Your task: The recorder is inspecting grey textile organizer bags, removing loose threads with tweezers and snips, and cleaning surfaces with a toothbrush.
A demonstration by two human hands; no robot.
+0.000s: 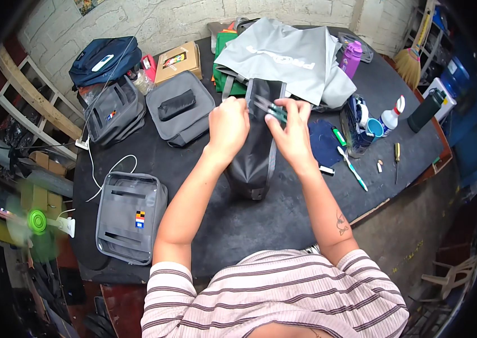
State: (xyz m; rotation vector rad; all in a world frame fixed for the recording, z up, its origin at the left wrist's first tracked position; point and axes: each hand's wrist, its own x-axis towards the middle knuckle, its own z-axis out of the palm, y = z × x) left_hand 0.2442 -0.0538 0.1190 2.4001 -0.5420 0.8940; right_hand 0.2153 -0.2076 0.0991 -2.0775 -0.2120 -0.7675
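Observation:
In the middle of the table, a black fabric bag [251, 166] with grey edging stands on its side, its long face toward me. My left hand [230, 127] is closed, fingers pinching the bag's upper left edge. Between the thumb and fingers of my right hand [293, 128] is a pair of small thread snips [275, 111] with dark green handles. Their metal blades point left across the bag's upper part, close to the grey edging. Whether the blades touch the fabric I cannot tell.
Grey bags [181, 107] stand at the left, one with a clear window [131, 217]. Behind lies a large silver sheet bag [283, 56]. To the right are a toothbrush [354, 170], a screwdriver [397, 163], a spray bottle [391, 117] and a dark flask [427, 111]. A green fan [37, 221] spins at the left.

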